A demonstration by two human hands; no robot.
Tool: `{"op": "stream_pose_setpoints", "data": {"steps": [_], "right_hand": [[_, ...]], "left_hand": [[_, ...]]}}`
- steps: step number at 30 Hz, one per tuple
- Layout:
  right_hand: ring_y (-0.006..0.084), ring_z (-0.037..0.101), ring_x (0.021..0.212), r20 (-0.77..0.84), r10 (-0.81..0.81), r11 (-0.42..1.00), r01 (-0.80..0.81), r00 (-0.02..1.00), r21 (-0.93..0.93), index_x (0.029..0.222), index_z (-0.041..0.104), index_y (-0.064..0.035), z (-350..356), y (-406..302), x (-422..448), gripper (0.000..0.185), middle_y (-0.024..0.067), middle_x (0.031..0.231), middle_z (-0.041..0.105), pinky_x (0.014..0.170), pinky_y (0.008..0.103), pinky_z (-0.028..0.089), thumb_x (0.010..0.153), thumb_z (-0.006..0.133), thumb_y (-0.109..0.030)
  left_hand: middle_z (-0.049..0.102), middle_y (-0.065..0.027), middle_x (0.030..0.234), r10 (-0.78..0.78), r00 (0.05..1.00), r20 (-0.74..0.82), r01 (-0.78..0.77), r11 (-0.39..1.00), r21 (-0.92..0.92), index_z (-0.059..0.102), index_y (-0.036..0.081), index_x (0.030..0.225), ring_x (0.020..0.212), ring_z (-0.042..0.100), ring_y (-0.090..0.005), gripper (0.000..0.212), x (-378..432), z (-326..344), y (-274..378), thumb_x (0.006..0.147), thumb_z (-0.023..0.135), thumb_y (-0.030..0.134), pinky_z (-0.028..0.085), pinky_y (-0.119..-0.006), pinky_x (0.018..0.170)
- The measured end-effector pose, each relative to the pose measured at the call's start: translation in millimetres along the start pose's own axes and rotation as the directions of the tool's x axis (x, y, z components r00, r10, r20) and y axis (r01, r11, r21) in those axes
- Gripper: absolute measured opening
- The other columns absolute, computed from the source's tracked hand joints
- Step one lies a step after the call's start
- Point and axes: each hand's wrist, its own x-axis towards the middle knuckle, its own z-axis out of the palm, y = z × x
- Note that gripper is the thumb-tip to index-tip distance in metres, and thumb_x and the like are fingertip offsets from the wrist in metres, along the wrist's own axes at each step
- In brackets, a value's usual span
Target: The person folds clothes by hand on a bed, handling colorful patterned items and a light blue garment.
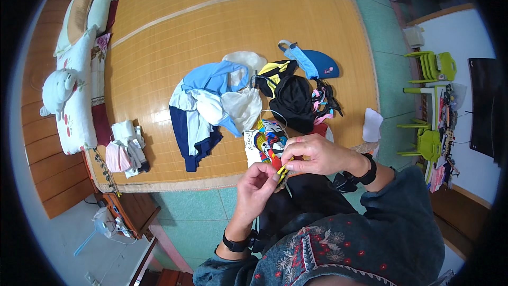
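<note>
My left hand point(257, 188) and my right hand point(323, 154) pinch a narrow yellow-and-black strip point(282, 172) between thumbs and fingertips, close together at the mat's near edge. Just beyond lies a bundled multicoloured printed cloth point(270, 137); I cannot tell whether the strip belongs to it. A thin pale cord point(281, 114) loops up from that cloth. White fabric with dark line drawings point(251, 147) shows at its left. Partly behind my right hand is a red item point(320, 129). A black cloth cap or pouch point(293, 101) sits farther back.
Light blue, white and navy clothing point(198, 107) spreads leftward on the woven mat point(166, 20). A blue visor point(321, 63) and tangled black and pink straps point(326, 101) lie behind. Folded cloths point(123, 151) rest far left, a white cloth point(372, 125) at the right edge. Green chairs point(430, 145) stand rightward.
</note>
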Motion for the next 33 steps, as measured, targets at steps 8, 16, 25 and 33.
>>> {"op": "stream_pose_setpoints", "data": {"steps": [8,16,25,33], "right_hand": [[0.0269,0.057,0.072,-0.053,-0.028,1.000,0.028,0.998,0.005,0.084,0.058,-0.0006,0.7,-5.0,-2.5,0.010,0.0110,0.076,0.058,0.064,0.0348,0.045,0.080,0.060,-0.009],[0.0207,0.059,0.077,-0.151,-0.012,0.999,0.007,0.988,-0.035,0.087,0.061,-0.0015,5.2,-8.1,-6.6,0.010,0.0086,0.083,0.060,0.069,0.0303,0.048,0.077,0.064,-0.003],[0.0207,0.060,0.070,-0.386,-0.015,0.996,-0.021,0.922,-0.090,0.082,0.058,-0.0010,31.9,-19.6,-26.6,0.009,0.0080,0.080,0.058,0.061,0.0299,0.049,0.077,0.065,-0.003],[0.0253,0.058,0.065,-0.410,-0.025,0.979,-0.061,0.912,-0.195,0.083,0.050,-0.0024,44.1,-7.4,-27.5,0.015,0.0100,0.075,0.054,0.056,0.0347,0.046,0.075,0.062,0.000]], "left_hand": [[0.059,0.0003,0.084,-0.028,0.999,0.034,0.029,1.000,-0.012,0.059,0.000,0.100,0.074,0.055,-0.0053,0.015,0.8,4.1,3.4,0.086,0.059,0.000,0.047,-0.020,0.066],[0.063,-0.0028,0.088,-0.029,0.994,0.101,0.040,0.993,-0.111,0.062,0.000,0.098,0.078,0.058,-0.0084,0.014,0.9,1.8,2.9,0.084,0.062,0.001,0.048,-0.022,0.072],[0.063,-0.0028,0.089,-0.011,1.000,-0.012,0.009,0.992,-0.124,0.063,0.001,0.091,0.081,0.057,-0.0081,0.011,-0.4,6.7,-3.6,0.080,0.066,-0.001,0.047,-0.022,0.073],[0.064,-0.0020,0.085,-0.083,0.995,-0.057,0.074,0.987,-0.139,0.062,0.001,0.091,0.076,0.058,-0.0072,0.011,-2.6,11.1,-7.4,0.081,0.065,-0.001,0.047,-0.021,0.071]]}}
